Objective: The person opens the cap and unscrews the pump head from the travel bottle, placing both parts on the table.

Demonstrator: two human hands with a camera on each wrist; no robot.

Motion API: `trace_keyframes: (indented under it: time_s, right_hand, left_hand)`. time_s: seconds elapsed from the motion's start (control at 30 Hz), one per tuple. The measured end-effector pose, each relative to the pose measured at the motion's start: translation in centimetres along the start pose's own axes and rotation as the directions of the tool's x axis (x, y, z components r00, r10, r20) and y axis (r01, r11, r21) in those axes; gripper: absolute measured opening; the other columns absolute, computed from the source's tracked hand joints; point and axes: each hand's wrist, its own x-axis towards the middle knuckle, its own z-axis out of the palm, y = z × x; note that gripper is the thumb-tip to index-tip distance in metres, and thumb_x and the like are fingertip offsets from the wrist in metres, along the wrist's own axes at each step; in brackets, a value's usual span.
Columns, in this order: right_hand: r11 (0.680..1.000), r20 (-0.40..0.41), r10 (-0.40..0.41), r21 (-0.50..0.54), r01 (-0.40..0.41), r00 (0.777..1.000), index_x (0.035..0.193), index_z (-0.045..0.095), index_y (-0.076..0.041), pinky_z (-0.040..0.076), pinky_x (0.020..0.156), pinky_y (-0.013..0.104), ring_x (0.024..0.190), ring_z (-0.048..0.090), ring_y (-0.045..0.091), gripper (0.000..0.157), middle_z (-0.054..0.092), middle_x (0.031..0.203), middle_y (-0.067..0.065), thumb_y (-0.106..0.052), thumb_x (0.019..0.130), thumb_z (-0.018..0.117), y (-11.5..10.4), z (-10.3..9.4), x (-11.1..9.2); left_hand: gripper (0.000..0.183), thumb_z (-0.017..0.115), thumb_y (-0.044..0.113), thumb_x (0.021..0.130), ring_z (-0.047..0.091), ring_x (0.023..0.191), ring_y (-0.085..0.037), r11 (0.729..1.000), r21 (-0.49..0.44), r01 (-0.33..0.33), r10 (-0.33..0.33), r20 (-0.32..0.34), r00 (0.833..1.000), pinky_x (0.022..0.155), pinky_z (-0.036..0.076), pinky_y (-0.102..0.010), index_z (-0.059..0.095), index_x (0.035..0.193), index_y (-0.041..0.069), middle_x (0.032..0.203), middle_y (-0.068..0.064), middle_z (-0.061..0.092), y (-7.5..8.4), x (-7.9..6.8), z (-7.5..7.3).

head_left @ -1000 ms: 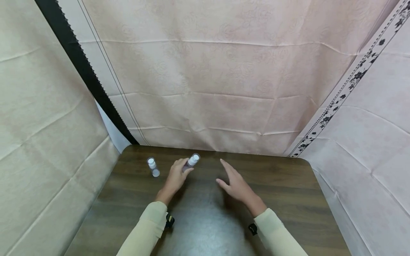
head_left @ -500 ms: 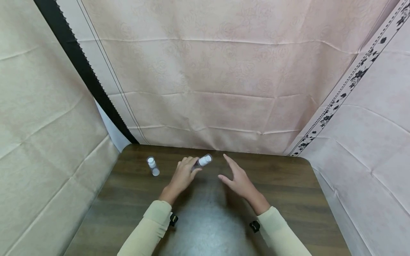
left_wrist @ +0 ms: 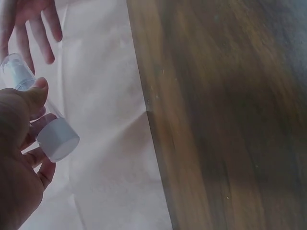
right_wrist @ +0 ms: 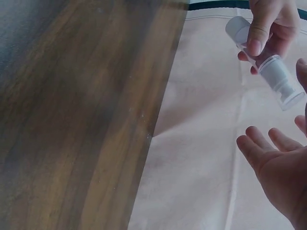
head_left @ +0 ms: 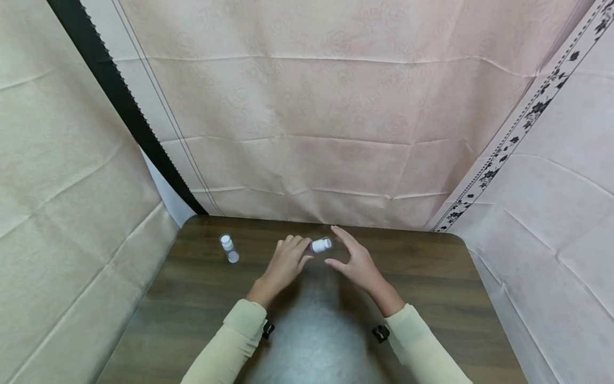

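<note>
My left hand (head_left: pixel 287 262) grips a small clear pump bottle (head_left: pixel 321 245) with a white pump top under a clear cap. In the left wrist view the thumb and fingers wrap its clear middle, and its white base (left_wrist: pixel 58 140) points toward the camera. The bottle is tilted nearly sideways, its capped end (right_wrist: pixel 283 85) toward my right hand (head_left: pixel 357 265). That hand is spread, palm facing the bottle, thumb and fingers apart around the capped end with nothing held. A second similar bottle (head_left: pixel 229 249) is on the table at the left.
The dark wooden table (head_left: pixel 417 272) has rounded far corners. Pale patterned cloth (head_left: pixel 307 106) hangs behind its far edge, and more cloth hangs along both sides. A black camera strap piece (head_left: pixel 381 334) sits at the right wrist.
My left hand has moved right with the bottle, which has tipped from slanting upward to nearly sideways. The right hand has shifted only slightly, so the gap to the bottle has narrowed.
</note>
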Motion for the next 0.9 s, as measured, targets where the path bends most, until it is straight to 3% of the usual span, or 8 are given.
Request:
trace_keyframes:
  time_s: [0.33,0.6,0.9]
  right_hand:
    - [0.996,-0.017,-0.069,0.053,0.07,0.997,0.151,0.053,-0.019,0.052,0.104,0.045,0.141,0.052,0.029,0.07,0.043,0.162,0.002,-0.019,0.088,0.083,-0.2,-0.5,0.5]
    - [0.996,-0.016,-0.086,0.032,0.086,0.996,0.137,0.066,-0.01,0.057,0.098,0.034,0.129,0.063,0.027,0.054,0.059,0.148,0.008,-0.013,0.086,0.084,-0.4,-0.5,0.6]
    - [0.999,-0.002,-0.039,0.031,0.039,0.999,0.128,0.072,-0.014,0.061,0.089,0.035,0.114,0.069,0.022,0.04,0.068,0.131,0.005,-0.01,0.089,0.081,-0.2,-0.4,0.4]
  left_hand:
    - [0.043,0.082,0.028,0.089,0.057,0.092,-0.022,0.982,0.167,-0.089,0.087,0.019,0.996,0.077,0.044,-0.036,0.066,0.123,0.009,0.106,-0.004,0.066,1.3,0.4,-0.5]
    - [0.042,0.082,0.028,0.089,0.056,0.094,-0.022,0.973,0.201,-0.11,0.1,0.057,0.993,0.076,0.043,-0.035,0.065,0.123,0.01,0.108,-0.004,0.067,2.1,0.8,-0.8]
    - [0.039,0.08,0.031,0.09,0.056,0.093,-0.021,0.965,0.229,-0.125,0.116,0.054,0.992,0.074,0.04,-0.034,0.066,0.121,0.01,0.106,-0.003,0.066,2.6,1.0,-0.6]
